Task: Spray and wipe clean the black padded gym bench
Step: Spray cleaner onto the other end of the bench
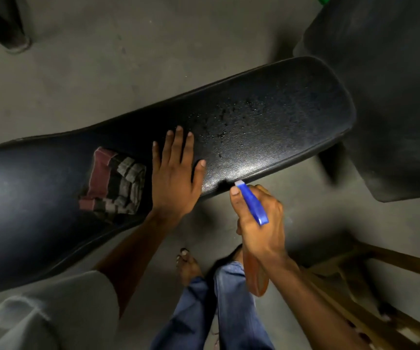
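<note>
Head view, looking down: the black padded bench runs slantwise across the picture, from lower left to upper right, over a grey concrete floor. The left hand lies flat on the padding near the middle of the bench, fingers straight and spread, holding nothing. Just to its left a folded striped cloth rests on the pad, apart from the hand and not yet taken up. The right hand is curled round a spray bottle with a blue head, the thumb along its side; the nozzle sits at the near edge of the bench and points toward the pad. The orange-tinted body of the bottle hangs below the hand.

Beyond the left fingers, toward the far end, the padding carries a scatter of wet droplets and a dull sheen, so spraying looks to be under way on that half. The stretch under and left of the cloth shows no droplets that I can make out. No wiped streaks are visible anywhere. By my reading the task is in its early part: some spraying is done, the near half may need wetting, and all of the wiping remains.
</note>
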The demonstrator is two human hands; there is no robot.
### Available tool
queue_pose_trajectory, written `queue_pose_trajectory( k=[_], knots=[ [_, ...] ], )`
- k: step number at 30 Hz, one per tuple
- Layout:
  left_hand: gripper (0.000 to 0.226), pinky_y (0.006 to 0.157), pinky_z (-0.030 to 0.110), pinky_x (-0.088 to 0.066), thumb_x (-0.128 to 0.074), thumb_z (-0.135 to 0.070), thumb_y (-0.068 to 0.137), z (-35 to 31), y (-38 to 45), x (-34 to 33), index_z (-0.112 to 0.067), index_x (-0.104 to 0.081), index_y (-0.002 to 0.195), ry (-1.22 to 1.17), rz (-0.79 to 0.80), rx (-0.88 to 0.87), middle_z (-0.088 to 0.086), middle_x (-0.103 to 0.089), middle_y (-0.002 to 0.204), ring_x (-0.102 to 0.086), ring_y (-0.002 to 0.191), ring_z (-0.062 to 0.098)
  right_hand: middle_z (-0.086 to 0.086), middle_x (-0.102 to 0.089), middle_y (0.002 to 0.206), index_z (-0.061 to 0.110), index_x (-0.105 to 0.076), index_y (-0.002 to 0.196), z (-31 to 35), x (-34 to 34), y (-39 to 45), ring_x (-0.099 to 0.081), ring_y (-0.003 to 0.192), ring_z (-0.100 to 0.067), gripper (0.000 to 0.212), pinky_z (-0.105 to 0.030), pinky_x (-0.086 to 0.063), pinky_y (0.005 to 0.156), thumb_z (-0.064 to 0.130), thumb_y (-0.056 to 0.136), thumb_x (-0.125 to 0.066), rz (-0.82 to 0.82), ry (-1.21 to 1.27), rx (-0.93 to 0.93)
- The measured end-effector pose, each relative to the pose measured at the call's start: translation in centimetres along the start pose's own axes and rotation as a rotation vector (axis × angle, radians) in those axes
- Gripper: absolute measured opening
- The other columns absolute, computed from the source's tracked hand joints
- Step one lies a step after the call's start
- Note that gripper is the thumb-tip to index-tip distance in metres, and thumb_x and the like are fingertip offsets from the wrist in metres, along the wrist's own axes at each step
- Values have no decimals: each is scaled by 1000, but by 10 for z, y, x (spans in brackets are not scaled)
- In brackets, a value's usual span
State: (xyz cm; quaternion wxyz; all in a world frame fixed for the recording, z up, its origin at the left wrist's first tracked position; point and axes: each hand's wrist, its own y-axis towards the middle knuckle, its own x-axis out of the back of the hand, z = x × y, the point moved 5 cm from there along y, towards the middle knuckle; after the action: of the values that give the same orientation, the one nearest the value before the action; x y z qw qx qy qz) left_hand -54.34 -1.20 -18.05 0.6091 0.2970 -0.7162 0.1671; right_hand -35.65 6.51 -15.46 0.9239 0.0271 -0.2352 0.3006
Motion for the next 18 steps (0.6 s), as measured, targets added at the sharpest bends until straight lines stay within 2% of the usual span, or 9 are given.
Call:
queue_pose_trajectory(
  k=[3, 6, 8, 12, 15, 18],
  knots=[
    [66, 133, 59, -14, -40, -46, 109, 9, -3, 3, -7, -39, 163, -7, -16, 37, 19, -30, 174, -27, 162, 38, 11, -50, 68, 39, -46, 64, 0, -7, -9, -56, 60, -19, 42, -47, -51, 61, 49, 103, -60, 80, -5, 31],
    [67, 133, 60, -13, -38, -47, 110, 16, -7, 5, -8, -37, 164, 38, 3, 46, 18, -28, 175, -25, 163, 37, 9, -46, 64, 38, -45, 62, -6, -3, -12, -50, 61, -15, 45, -42, -47, 62, 42, 103, -64, 86, -31, 30],
    [67, 133, 61, -14, -38, -47, 110, 17, -7, 3, -8, -36, 165, 46, 24, 37, 18, -27, 175, -24, 163, 37, 8, -47, 67, 38, -46, 64, -13, 6, -9, -54, 62, -20, 42, -46, -50, 64, 41, 103, -64, 53, -58, 16],
    [69, 132, 63, -13, -38, -49, 109, 11, -6, 4, -7, -37, 163, 28, 22, 85, 18, -28, 175, -24, 163, 37, 3, -50, 64, 36, -52, 64, -26, 25, 3, -61, 59, -36, 41, -56, -55, 65, 49, 102, -62, -32, -57, -73],
    [71, 132, 64, -12, -36, -51, 109, 3, -8, 1, -8, -33, 165, 51, 40, 76, 18, -24, 176, -22, 164, 37, -2, -56, 66, 34, -53, 68, -36, 41, 14, -66, 61, -38, 42, -59, -57, 69, 57, 102, -61, -139, -66, -121],
    [72, 132, 65, -11, -32, -53, 110, 3, -9, -3, -10, -29, 167, 82, 65, 57, 17, -21, 177, -18, 165, 37, -10, -60, 70, 24, -56, 71, -47, 55, 22, -67, 64, -41, 51, -61, -57, 70, 64, 101, -59, -211, -53, -160]
  ],
)
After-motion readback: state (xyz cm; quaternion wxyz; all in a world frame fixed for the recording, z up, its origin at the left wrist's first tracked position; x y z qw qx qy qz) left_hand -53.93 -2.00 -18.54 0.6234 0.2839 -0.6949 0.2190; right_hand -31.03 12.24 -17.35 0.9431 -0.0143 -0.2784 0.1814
